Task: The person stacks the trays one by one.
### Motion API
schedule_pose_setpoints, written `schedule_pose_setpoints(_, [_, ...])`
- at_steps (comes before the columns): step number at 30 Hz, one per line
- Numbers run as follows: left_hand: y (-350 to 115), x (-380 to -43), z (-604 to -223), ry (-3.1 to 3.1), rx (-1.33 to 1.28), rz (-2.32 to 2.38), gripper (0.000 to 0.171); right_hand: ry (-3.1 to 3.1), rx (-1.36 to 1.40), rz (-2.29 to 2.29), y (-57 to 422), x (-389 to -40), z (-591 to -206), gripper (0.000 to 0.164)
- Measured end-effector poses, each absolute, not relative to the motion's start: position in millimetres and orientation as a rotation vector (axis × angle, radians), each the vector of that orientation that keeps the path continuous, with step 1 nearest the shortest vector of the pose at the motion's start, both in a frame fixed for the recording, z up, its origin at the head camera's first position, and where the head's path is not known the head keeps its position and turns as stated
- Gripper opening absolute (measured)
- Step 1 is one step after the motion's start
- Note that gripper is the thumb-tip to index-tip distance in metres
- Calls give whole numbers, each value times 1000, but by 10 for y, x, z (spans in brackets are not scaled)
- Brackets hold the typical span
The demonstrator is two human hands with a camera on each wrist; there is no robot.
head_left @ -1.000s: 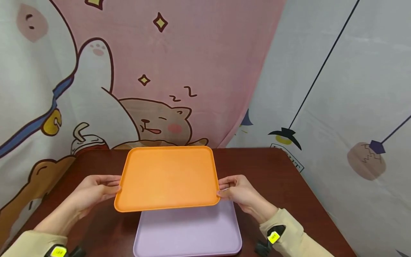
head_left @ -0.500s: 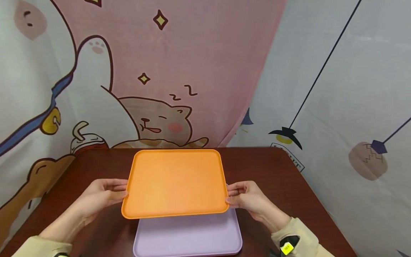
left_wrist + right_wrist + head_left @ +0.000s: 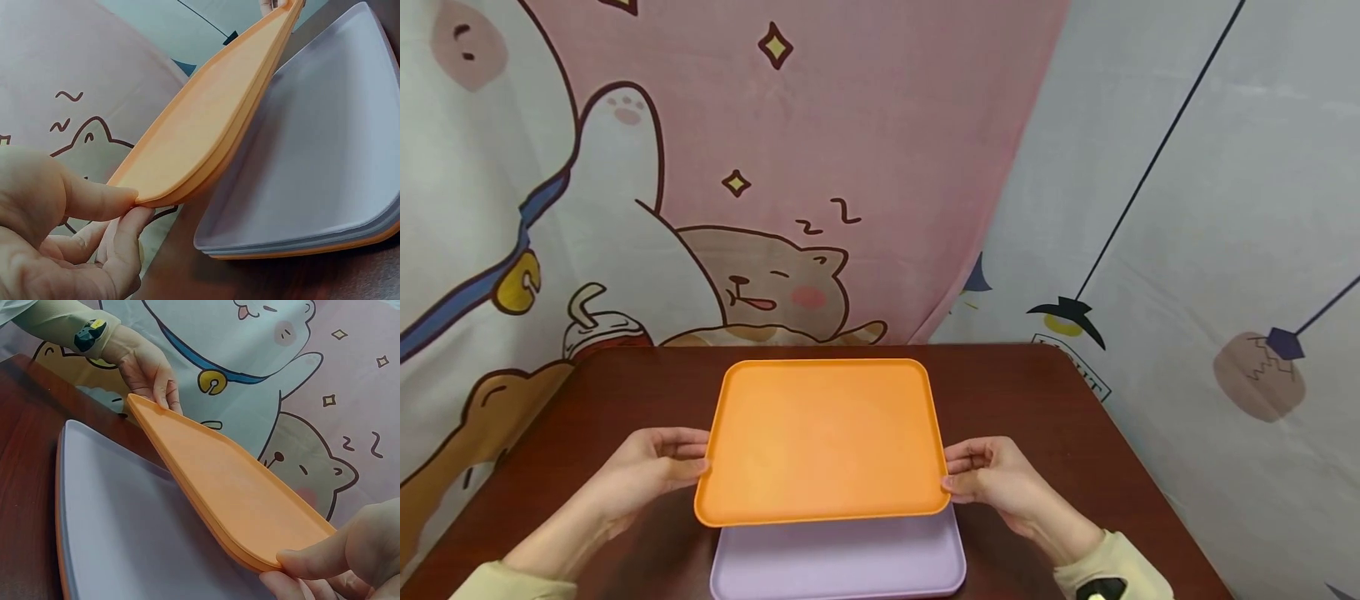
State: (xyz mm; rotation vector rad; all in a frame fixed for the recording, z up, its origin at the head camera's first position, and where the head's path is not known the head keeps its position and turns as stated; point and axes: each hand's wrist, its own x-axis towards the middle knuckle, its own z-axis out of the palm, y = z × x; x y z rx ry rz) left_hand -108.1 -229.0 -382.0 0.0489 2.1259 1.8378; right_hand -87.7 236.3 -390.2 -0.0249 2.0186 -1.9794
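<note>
An orange rectangular tray (image 3: 827, 442) is held up over a stack of trays, its side nearer the camera lower in the head view. My left hand (image 3: 643, 467) pinches its left edge, thumb on top and fingers beneath. At the opposite edge my right hand (image 3: 1000, 483) grips it the same way. In both wrist views the held orange edge shows a double layer. The top of the stack is a lilac tray (image 3: 838, 560), its far part hidden behind the orange one in the head view. Under the lilac layers an orange rim (image 3: 312, 251) shows in the left wrist view.
The trays are over a dark reddish-brown table (image 3: 1030, 400). A cloth backdrop (image 3: 887, 125) with cartoon animals hangs right behind its far edge, and a pale cloth (image 3: 1225, 208) runs along the right side.
Both hands have carried the orange tray rightward and down, toward the person, so it covers more of the lilac tray. The lilac stack stays where it was.
</note>
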Motion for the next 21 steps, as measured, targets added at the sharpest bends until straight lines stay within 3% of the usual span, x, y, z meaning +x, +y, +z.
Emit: schedule_pose_setpoints(21, [-2163,-988,-3920,2041,63,1835,46,1992,-66,-1953,2590,-678,-3992,33])
